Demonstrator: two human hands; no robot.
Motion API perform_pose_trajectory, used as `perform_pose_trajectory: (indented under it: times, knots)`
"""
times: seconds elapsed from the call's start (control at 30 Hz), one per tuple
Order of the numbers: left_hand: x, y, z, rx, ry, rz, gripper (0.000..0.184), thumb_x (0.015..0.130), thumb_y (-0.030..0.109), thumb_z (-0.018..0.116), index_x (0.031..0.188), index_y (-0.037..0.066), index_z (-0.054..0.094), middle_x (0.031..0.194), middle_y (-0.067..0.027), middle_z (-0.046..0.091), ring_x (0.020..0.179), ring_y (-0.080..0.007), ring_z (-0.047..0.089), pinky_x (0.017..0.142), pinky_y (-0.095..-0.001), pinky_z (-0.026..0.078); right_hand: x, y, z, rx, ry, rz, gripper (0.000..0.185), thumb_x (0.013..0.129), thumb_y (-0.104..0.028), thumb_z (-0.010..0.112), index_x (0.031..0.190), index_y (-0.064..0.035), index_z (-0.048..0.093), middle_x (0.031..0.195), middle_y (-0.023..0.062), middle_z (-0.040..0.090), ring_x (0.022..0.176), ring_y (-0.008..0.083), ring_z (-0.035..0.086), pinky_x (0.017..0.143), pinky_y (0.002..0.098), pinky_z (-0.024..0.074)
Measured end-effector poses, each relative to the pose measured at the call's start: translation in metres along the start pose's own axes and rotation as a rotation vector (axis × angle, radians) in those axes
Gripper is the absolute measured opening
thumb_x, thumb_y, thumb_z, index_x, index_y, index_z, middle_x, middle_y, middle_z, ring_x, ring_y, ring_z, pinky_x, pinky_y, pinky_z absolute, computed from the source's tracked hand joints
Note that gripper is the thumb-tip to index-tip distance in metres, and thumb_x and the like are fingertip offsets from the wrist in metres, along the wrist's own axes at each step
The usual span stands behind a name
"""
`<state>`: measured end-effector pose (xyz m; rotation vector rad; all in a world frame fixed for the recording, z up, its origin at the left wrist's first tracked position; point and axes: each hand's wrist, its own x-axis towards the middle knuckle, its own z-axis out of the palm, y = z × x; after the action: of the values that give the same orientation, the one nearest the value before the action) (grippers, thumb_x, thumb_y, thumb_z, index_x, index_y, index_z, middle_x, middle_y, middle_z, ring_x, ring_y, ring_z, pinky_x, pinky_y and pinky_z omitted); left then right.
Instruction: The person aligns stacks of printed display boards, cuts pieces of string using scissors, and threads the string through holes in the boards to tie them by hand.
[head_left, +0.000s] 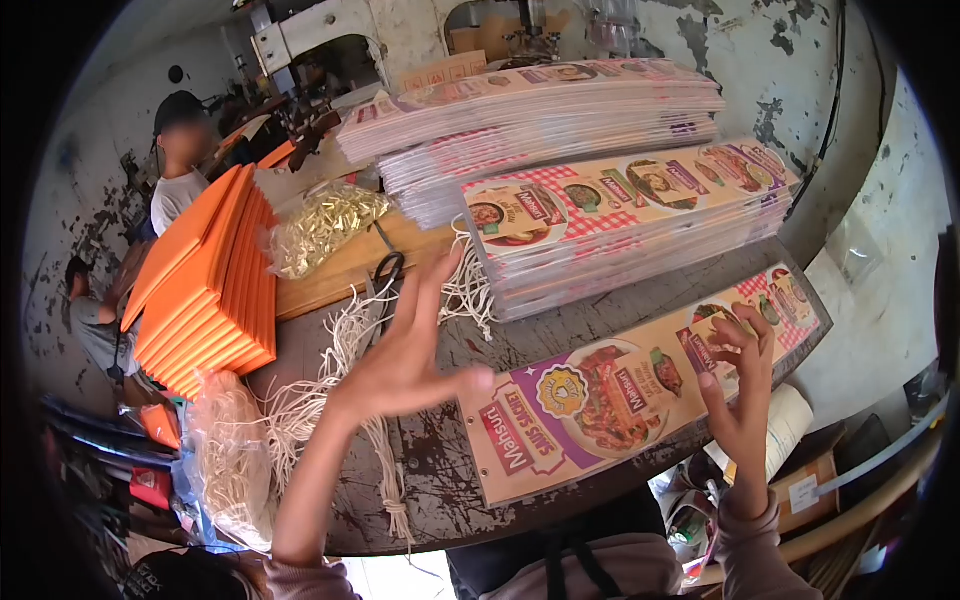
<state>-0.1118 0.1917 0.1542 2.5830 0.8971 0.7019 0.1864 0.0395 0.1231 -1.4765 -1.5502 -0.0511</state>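
While the worker's left hand (392, 378) spreads wide and holds nothing, its thumb pointing toward the near end of a laminated food-print banner (615, 395), the right hand (742, 392) curls loosely above the other half; I can't tell whether its fingertips touch the print. That banner lies flat along the edge of the scuffed table (430, 450). Small dark holes or eyelets show at its left end, so that part looks done, but I see no cord through them. White cord (345, 345) lies loose beside it, with black-handled scissors (390, 266). Behind stand a front banner stack (640, 250) and a rear banner stack (550, 115); whether either is finished or waiting, I cannot tell.
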Motion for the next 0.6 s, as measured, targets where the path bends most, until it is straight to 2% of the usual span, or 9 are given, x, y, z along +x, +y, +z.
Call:
perform_pose_trajectory:
  times: [0.03, 0.07, 0.1, 0.23, 0.3, 0.33, 0.4, 0.43, 0.6]
  knots:
    - [0.018, -0.009, 0.001, -0.09, 0.022, -0.003, 0.084, 0.084, 0.055, 0.047, 0.139, 0.005, 0.009, 0.141, -0.0238, 0.015, 0.134, -0.033, 0.011, 0.106, -0.0448, 0.02, 0.007, -0.005, -0.003, 0.019, -0.065, 0.016, 0.048, 0.075, -0.017, 0.065, 0.117, -0.0028, 0.049, 0.126, 0.0202, 0.036, 0.112, 0.0335, 0.042, 0.085, 0.041, 0.0405]
    - [0.041, -0.015, 0.003, -0.228, 0.101, -0.091, 0.085, 0.084, 0.06, 0.04, 0.139, 0.003, 0.01, 0.142, -0.023, 0.015, 0.134, -0.033, 0.012, 0.107, -0.0445, 0.018, 0.014, -0.008, -0.001, 0.018, -0.071, 0.009, 0.048, 0.075, -0.017, 0.065, 0.117, -0.0028, 0.049, 0.126, 0.0202, 0.036, 0.112, 0.0335, 0.042, 0.085, 0.041, 0.0405]
    - [0.065, -0.023, 0.004, -0.364, 0.181, -0.177, 0.088, 0.083, 0.065, 0.033, 0.139, 0.001, 0.01, 0.142, -0.0222, 0.015, 0.134, -0.033, 0.013, 0.107, -0.0442, 0.016, 0.024, -0.01, 0.002, -0.076, -0.222, -0.164, 0.055, 0.073, -0.021, 0.067, 0.12, -0.0036, 0.046, 0.131, 0.0216, 0.032, 0.116, 0.0353, 0.04, 0.088, 0.0432, 0.0388]
    - [0.127, -0.071, 0.036, -0.813, 0.445, -0.387, 0.078, 0.087, 0.063, 0.026, 0.135, 0.002, 0.027, 0.136, -0.0201, 0.032, 0.129, -0.0286, 0.029, 0.105, -0.0413, 0.026, 0.059, -0.01, 0.039, -0.243, -0.549, -0.591, 0.076, 0.069, -0.038, 0.068, 0.131, -0.0076, 0.035, 0.142, 0.0236, 0.019, 0.127, 0.0383, 0.029, 0.098, 0.0502, 0.0304]
    - [0.141, -0.088, 0.053, -1.083, 0.4, -0.296, 0.068, 0.089, 0.058, 0.027, 0.124, 0.001, 0.04, 0.121, -0.0186, 0.049, 0.114, -0.0274, 0.047, 0.097, -0.0374, 0.037, 0.08, 0.001, 0.056, -0.285, -0.507, -0.659, 0.08, 0.069, -0.042, 0.065, 0.133, -0.0093, 0.031, 0.142, 0.023, 0.018, 0.129, 0.037, 0.027, 0.099, 0.0519, 0.0275]
    - [0.147, -0.092, 0.06, -1.092, 0.39, -0.311, 0.068, 0.089, 0.058, 0.027, 0.124, 0.001, 0.04, 0.121, -0.0186, 0.049, 0.114, -0.0274, 0.047, 0.097, -0.0374, 0.037, 0.09, 0.008, 0.064, -0.328, -0.462, -0.732, 0.083, 0.069, -0.045, 0.062, 0.136, -0.011, 0.027, 0.143, 0.0223, 0.018, 0.13, 0.0357, 0.025, 0.101, 0.0536, 0.0246]
    - [0.154, -0.08, 0.064, -1.245, 0.66, -0.202, 0.053, 0.093, 0.046, 0.031, 0.115, 0.001, 0.048, 0.103, -0.0155, 0.061, 0.093, -0.0236, 0.058, 0.085, -0.0332, 0.045, 0.105, 0.023, 0.083, -0.328, -0.372, -0.775, 0.085, 0.068, -0.049, 0.06, 0.137, -0.0127, 0.026, 0.143, 0.0218, 0.017, 0.13, 0.0349, 0.025, 0.1, 0.0558, 0.0228]
    - [0.154, -0.074, 0.065, -1.361, 0.717, -0.263, 0.048, 0.093, 0.042, 0.032, 0.102, 0.0, 0.054, 0.1, -0.0179, 0.061, 0.089, -0.0236, 0.06, 0.08, -0.0327, 0.047, 0.11, 0.029, 0.092, -0.327, -0.268, -0.825, 0.086, 0.067, -0.052, 0.057, 0.138, -0.0144, 0.025, 0.143, 0.0212, 0.017, 0.131, 0.034, 0.025, 0.1, 0.0581, 0.021]
    - [0.153, -0.086, 0.068, -1.361, 0.684, -0.267, 0.052, 0.093, 0.041, 0.032, 0.097, -0.006, 0.055, 0.093, -0.02, 0.063, 0.084, -0.0242, 0.061, 0.079, -0.0322, 0.048, 0.115, 0.041, 0.125, -0.39, -0.151, -0.867, 0.089, 0.065, -0.055, 0.059, 0.138, -0.0187, 0.023, 0.144, 0.0175, 0.017, 0.131, 0.0306, 0.024, 0.097, 0.0624, 0.0201]
